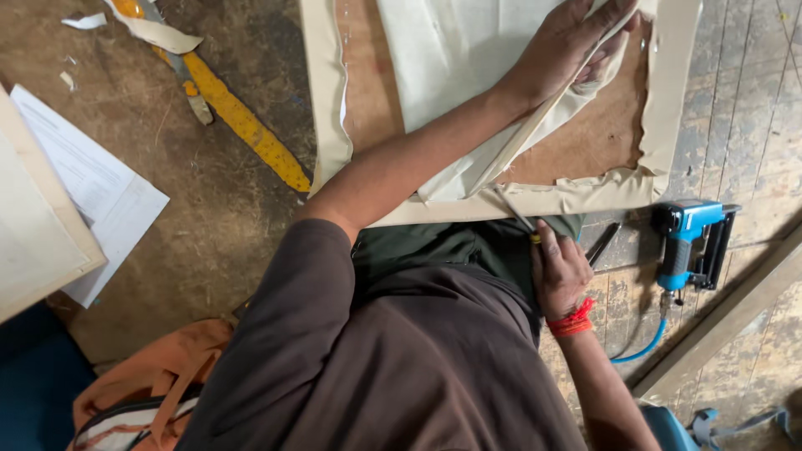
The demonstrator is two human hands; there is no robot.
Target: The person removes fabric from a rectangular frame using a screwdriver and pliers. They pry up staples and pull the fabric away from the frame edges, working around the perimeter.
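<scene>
Left hand (568,42) clamped on cream cloth (455,58) over the frame (668,108); right hand (558,271) gripping, seemingly, a screwdriver (516,213) at its near edge.

Lying on the floor: frame (668,108) ahead, cloth (451,58) on it, staple gun (689,242) just right, papers (100,192) well left, bag (150,384) sitting near left behind.

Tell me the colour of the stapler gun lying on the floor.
Bright blue with a black magazine: the stapler gun, seen in the head view.
</scene>
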